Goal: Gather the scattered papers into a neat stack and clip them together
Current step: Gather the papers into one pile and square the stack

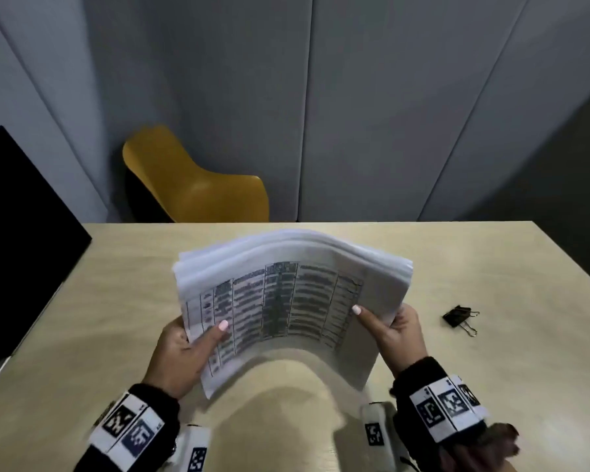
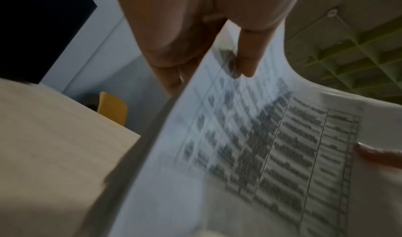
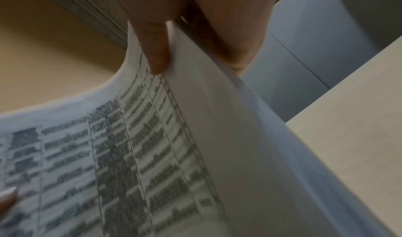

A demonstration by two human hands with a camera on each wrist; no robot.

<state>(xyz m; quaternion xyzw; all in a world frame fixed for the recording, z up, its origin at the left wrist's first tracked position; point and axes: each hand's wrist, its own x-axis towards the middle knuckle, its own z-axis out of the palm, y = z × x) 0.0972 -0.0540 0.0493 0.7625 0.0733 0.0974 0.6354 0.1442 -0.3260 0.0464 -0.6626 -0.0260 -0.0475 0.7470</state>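
In the head view, a stack of papers (image 1: 286, 301) is held above the table (image 1: 82, 318), bowed into an arch with a printed grid facing up. Its left edge is pinched by the left hand (image 1: 181, 356), thumb on top and fingers beneath; its right edge is pinched the same way by the right hand (image 1: 394, 335). The sheets' far edges are fanned unevenly. A black binder clip (image 1: 458, 318) is seen lying on the table to the right, apart from the papers. A yellow chair (image 1: 191, 185) is seen beyond the far edge.

In the left wrist view, the thumb is laid on the top sheet, the fingers hidden behind the stack.

In the right wrist view, the same grip is shown at the right edge.
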